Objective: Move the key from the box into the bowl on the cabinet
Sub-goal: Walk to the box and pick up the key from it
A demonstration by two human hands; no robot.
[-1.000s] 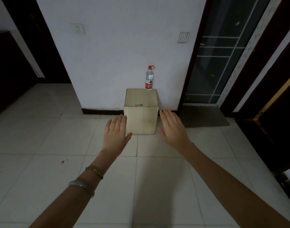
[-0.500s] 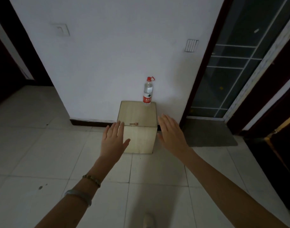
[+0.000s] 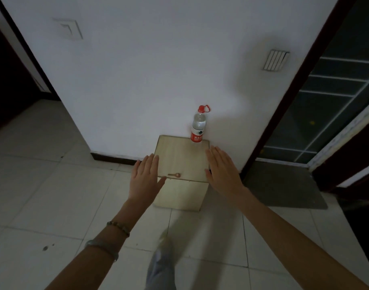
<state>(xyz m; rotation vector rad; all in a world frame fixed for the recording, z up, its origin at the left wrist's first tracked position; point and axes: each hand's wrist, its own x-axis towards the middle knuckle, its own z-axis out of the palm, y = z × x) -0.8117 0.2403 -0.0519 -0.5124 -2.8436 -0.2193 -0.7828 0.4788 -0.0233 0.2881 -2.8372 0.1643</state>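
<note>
A pale wooden box stands on the tiled floor against the white wall. A small brownish key lies flat on its top, close to the front edge. My left hand hovers flat with fingers spread at the box's front left corner, its thumb just left of the key. At the box's right side my right hand is flat and spread too. Neither hand holds anything. No bowl or cabinet is in view.
A clear water bottle with a red cap and label stands on the box's back right corner. A grey doormat lies to the right before a dark glass door. My leg and foot show below.
I have stepped closer, so the box appears larger and lower in view. Both hands now flank the box top, and the left thumb is nearer the key. A foot has come into view.
</note>
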